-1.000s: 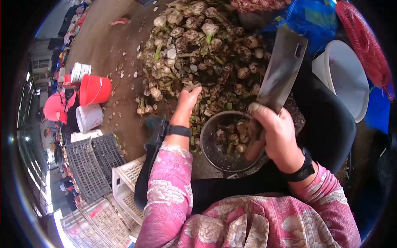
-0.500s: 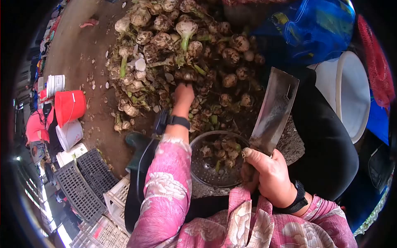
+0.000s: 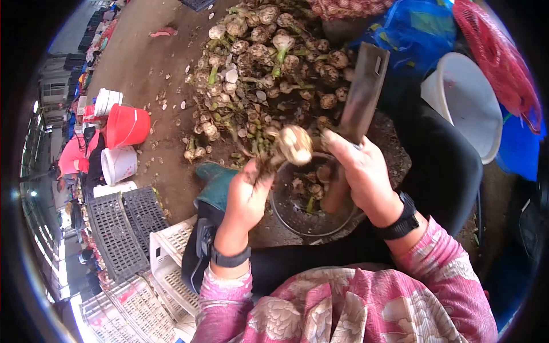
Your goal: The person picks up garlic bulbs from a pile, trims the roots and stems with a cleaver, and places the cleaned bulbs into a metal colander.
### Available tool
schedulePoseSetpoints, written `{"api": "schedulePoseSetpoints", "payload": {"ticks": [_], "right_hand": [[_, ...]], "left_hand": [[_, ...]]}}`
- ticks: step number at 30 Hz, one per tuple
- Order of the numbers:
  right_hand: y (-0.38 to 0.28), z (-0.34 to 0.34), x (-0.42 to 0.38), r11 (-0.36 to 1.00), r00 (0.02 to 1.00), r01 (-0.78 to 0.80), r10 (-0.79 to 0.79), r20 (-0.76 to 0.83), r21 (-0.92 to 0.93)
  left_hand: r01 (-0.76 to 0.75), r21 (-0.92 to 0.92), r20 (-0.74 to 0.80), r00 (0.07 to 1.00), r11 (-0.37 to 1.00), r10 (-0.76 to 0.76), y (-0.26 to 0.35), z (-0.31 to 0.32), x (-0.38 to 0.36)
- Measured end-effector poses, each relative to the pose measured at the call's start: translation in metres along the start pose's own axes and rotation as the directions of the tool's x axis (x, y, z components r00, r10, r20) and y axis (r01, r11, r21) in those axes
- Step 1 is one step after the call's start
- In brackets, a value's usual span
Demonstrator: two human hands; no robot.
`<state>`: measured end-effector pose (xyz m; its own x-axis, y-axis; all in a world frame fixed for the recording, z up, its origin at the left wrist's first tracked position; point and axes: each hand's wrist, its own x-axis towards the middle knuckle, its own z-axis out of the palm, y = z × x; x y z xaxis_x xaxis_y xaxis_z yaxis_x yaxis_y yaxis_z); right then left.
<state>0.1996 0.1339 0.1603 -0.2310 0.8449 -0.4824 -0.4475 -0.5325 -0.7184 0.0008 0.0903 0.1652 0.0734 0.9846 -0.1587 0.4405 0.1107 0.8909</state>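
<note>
My left hand is closed round the dark stem of a muddy, pale round bulb, held up over the near side of a heap. A broad-bladed cleaver points away from me, its handle gripped in my right hand. Just beneath both hands sits a round metal colander with several small bulb pieces in it. Beyond them spreads the heap of soil-covered bulbs, some with green stems. Motion blurs the held bulb's stem end.
At left stand a red bucket, white buckets, black crates and white crates. A person in pink is behind them. To the right are a large white tub, a red mesh sack and blue bags.
My left hand has come back from the heap with a bulb and now holds it near the cleaver. The view has shifted, and the cleaver still rests in my right hand.
</note>
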Motion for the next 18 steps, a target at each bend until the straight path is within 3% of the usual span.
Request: {"api": "schedulePoseSetpoints", "payload": {"ticks": [1, 2, 4, 5, 8, 10, 11, 13, 15, 16, 18], "right_hand": [[0.001, 0.005, -0.002, 0.992, 0.993, 0.119, -0.117, 0.033, -0.04], [0.005, 0.006, -0.005, 0.991, 0.987, 0.131, -0.131, 0.098, 0.0], [-0.003, 0.009, -0.024, 1.0, 0.986, 0.021, -0.02, 0.164, -0.006], [-0.005, 0.012, -0.033, 1.0, 0.983, -0.003, 0.006, 0.182, -0.017], [0.018, 0.029, -0.045, 0.973, 0.974, 0.205, -0.191, 0.122, -0.106], [0.026, 0.035, -0.055, 0.962, 0.964, 0.223, -0.194, 0.181, -0.157], [0.027, 0.044, -0.061, 0.939, 0.938, 0.317, -0.291, 0.187, -0.131], [0.027, 0.034, -0.057, 0.776, 0.905, 0.424, -0.35, 0.24, -0.467], [0.021, 0.026, -0.056, 0.457, 0.894, 0.41, -0.375, 0.247, -0.789], [0.021, 0.024, -0.056, 0.29, 0.877, 0.39, -0.405, 0.256, -0.874], [0.032, 0.009, -0.053, 0.019, 0.727, 0.565, -0.485, 0.486, -0.825]], "left_hand": [[0.022, -0.042, 0.035, 0.999, 0.999, -0.021, 0.012, 0.006, -0.011], [-0.038, -0.044, 0.001, 0.999, 0.998, 0.038, 0.013, 0.011, -0.02], [-0.151, -0.036, -0.082, 0.986, 0.988, 0.148, 0.015, 0.019, -0.032], [-0.057, -0.077, -0.062, 0.997, 0.995, 0.052, 0.031, 0.021, -0.037], [-0.335, -0.036, -0.178, 0.929, 0.941, 0.324, 0.045, 0.031, -0.052], [-0.195, -0.296, -0.191, 0.971, 0.935, 0.142, 0.033, 0.034, -0.064], [-0.224, -0.324, -0.214, 0.964, 0.919, 0.159, 0.029, 0.033, -0.07], [-0.238, -0.399, -0.276, 0.952, 0.886, 0.132, 0.032, 0.031, -0.08], [-0.181, -0.452, -0.325, 0.945, 0.873, 0.028, 0.03, 0.02, -0.09], [-0.105, -0.555, -0.241, 0.97, 0.825, -0.039, 0.027, 0.012, -0.091], [-0.263, -0.53, -0.352, 0.933, 0.806, 0.073, 0.034, 0.011, -0.087]]}}
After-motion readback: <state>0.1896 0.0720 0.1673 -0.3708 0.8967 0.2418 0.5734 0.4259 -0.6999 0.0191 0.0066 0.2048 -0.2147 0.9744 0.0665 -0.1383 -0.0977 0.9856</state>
